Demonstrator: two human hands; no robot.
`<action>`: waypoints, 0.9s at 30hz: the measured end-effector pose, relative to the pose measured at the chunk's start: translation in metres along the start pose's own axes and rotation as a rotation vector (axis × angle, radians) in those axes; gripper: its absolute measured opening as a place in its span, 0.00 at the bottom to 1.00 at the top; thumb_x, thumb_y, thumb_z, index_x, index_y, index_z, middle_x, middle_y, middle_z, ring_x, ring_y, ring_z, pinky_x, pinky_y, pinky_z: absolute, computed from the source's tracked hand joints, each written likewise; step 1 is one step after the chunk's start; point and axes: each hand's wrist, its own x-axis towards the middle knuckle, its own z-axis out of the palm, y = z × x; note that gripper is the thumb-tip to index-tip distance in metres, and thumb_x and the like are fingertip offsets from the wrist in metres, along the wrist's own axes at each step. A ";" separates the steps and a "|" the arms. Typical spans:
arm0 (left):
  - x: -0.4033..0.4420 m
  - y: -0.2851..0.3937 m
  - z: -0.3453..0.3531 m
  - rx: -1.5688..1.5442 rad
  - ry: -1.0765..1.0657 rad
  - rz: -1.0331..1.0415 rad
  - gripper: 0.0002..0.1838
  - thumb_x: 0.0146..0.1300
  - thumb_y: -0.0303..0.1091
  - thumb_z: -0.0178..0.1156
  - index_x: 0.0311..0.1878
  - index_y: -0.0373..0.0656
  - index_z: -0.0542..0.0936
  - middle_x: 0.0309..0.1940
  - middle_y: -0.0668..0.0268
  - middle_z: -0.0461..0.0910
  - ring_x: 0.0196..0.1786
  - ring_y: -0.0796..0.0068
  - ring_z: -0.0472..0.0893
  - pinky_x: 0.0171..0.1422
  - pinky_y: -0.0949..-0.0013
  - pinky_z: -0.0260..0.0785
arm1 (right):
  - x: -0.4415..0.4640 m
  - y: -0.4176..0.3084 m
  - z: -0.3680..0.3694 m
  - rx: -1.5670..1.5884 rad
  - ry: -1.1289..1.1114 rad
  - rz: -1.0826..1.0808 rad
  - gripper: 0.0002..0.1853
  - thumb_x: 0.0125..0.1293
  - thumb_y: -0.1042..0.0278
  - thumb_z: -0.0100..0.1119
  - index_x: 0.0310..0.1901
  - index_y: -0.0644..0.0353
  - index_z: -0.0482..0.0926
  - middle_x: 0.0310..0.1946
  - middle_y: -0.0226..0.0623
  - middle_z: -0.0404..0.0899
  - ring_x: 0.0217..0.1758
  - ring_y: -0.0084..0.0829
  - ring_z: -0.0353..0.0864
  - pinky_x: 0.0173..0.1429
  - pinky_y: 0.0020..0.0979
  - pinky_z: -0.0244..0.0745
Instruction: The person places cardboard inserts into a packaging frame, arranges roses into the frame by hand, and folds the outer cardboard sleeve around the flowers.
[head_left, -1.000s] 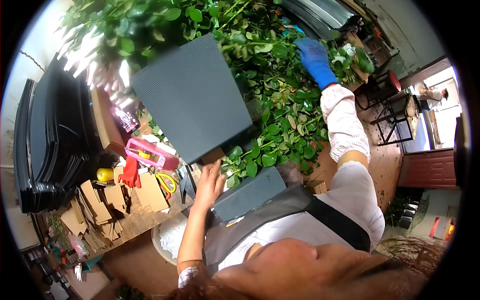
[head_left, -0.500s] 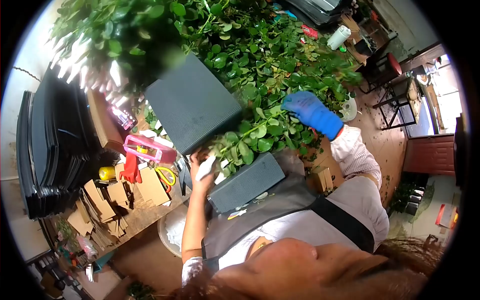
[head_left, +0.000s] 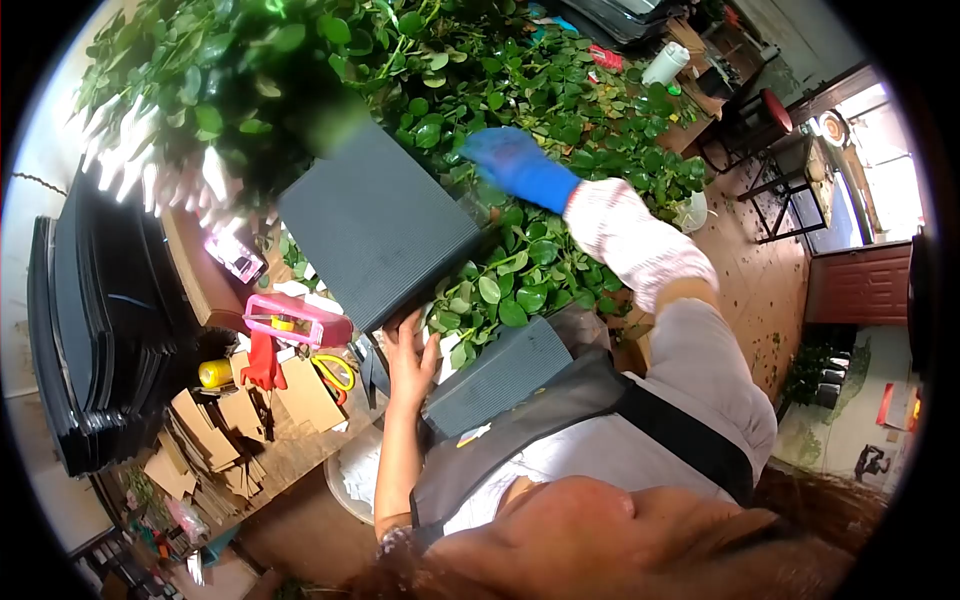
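My bare left hand [head_left: 408, 358] is at the lower edge of a dark grey corrugated sheet [head_left: 375, 225]. Its thumb stands apart from the fingers, whose tips are partly hidden at the sheet's edge. Close by lies a leafy stem bunch [head_left: 510, 285], over a second grey corrugated panel [head_left: 500, 370] against my apron. My right hand [head_left: 512, 162], in a blue glove, reaches over the big heap of green leafy stems [head_left: 570, 110]. Its fingertips are blurred among the leaves, so their grip does not show. White-sleeved flower heads [head_left: 150, 165] hang at the upper left.
On the bench at left are a pink tape dispenser [head_left: 298, 320], yellow-handled scissors [head_left: 335, 372], a red glove [head_left: 262, 362], a yellow roll [head_left: 214, 374] and cardboard pieces [head_left: 310, 395]. Black sheets [head_left: 120, 290] are stacked beyond. A white bin [head_left: 355, 470] stands below.
My right hand has moved left and farther away from me, off the near stems and over the heap. The white piece at my left hand has shifted, and its thumb now shows clearly.
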 end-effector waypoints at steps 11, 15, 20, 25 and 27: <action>-0.001 -0.005 0.004 0.016 -0.017 -0.033 0.30 0.66 0.31 0.64 0.71 0.41 0.69 0.67 0.41 0.65 0.71 0.38 0.65 0.77 0.49 0.58 | -0.026 0.119 -0.036 -0.091 -0.042 0.411 0.14 0.63 0.71 0.58 0.50 0.48 0.84 0.46 0.42 0.86 0.50 0.48 0.85 0.54 0.47 0.80; -0.001 -0.018 0.008 -0.036 0.022 -0.089 0.33 0.64 0.33 0.69 0.70 0.38 0.68 0.67 0.41 0.66 0.69 0.40 0.69 0.75 0.50 0.62 | -0.113 0.184 -0.073 -0.098 0.403 0.342 0.19 0.67 0.66 0.63 0.60 0.47 0.83 0.52 0.40 0.86 0.54 0.47 0.84 0.61 0.44 0.78; 0.000 -0.016 0.009 -0.157 0.024 -0.198 0.35 0.62 0.34 0.71 0.70 0.40 0.69 0.59 0.50 0.76 0.54 0.54 0.79 0.59 0.58 0.74 | -0.166 0.085 -0.119 -0.092 0.237 0.104 0.25 0.62 0.73 0.65 0.62 0.47 0.81 0.59 0.38 0.82 0.63 0.47 0.79 0.68 0.44 0.73; -0.002 -0.017 0.010 -0.100 0.034 -0.242 0.27 0.61 0.37 0.70 0.59 0.35 0.71 0.50 0.47 0.73 0.48 0.51 0.80 0.52 0.56 0.75 | -0.179 0.055 -0.077 0.029 0.152 -0.008 0.27 0.57 0.75 0.65 0.61 0.49 0.81 0.61 0.40 0.79 0.65 0.47 0.75 0.73 0.48 0.69; 0.000 -0.015 0.011 -0.070 0.125 -0.081 0.29 0.62 0.37 0.69 0.62 0.36 0.70 0.51 0.47 0.73 0.51 0.50 0.78 0.55 0.54 0.74 | -0.169 0.044 -0.087 0.031 0.203 -0.055 0.27 0.56 0.75 0.66 0.60 0.50 0.81 0.61 0.40 0.79 0.66 0.47 0.75 0.73 0.48 0.68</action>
